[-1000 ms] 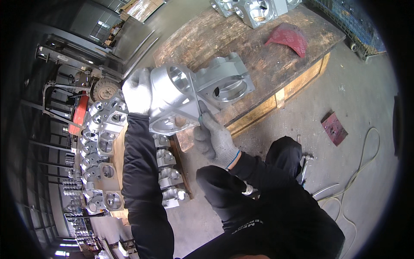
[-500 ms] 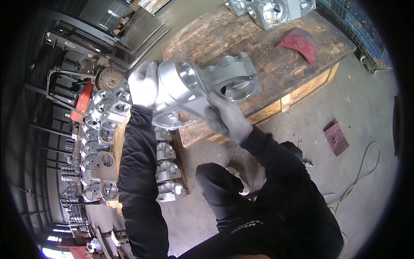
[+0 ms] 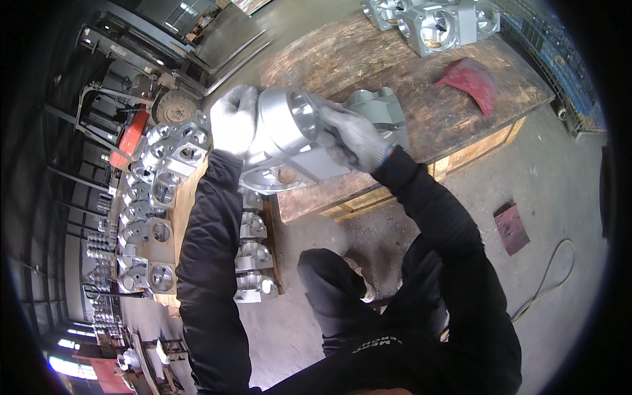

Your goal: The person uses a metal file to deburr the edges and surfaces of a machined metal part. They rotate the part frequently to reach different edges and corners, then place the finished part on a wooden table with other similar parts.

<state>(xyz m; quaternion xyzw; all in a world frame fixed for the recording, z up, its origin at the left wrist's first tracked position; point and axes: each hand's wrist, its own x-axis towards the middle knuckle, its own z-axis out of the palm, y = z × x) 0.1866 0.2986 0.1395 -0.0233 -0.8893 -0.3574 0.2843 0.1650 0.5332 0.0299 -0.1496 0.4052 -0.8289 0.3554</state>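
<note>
A silvery metal casting (image 3: 276, 122) with round bores lies at the left end of the wooden workbench (image 3: 316, 56). My left hand (image 3: 234, 122), in a white glove, grips the casting's rounded far-left end. At the upper bore's right edge is my right hand (image 3: 355, 135), gloved too, with its fingers curled. Whatever those fingers hold is hidden by the glove and blur. Just beyond the right hand another grey casting (image 3: 378, 108) sits on the bench, partly covered by the hand.
A curved red sheet (image 3: 471, 82) rests on the bench, near more castings (image 3: 434, 29) at its far end. Rows of castings (image 3: 158, 230) stand at the left. On the floor lie a red sheet (image 3: 512, 228) and a pale cable (image 3: 546, 283). Far left is a forklift (image 3: 135, 135).
My right hand has moved up along the bore's edge, and the thin flat piece seen at its fingers earlier is now hidden. My left hand stays on the casting. The whole view has shifted slightly.
</note>
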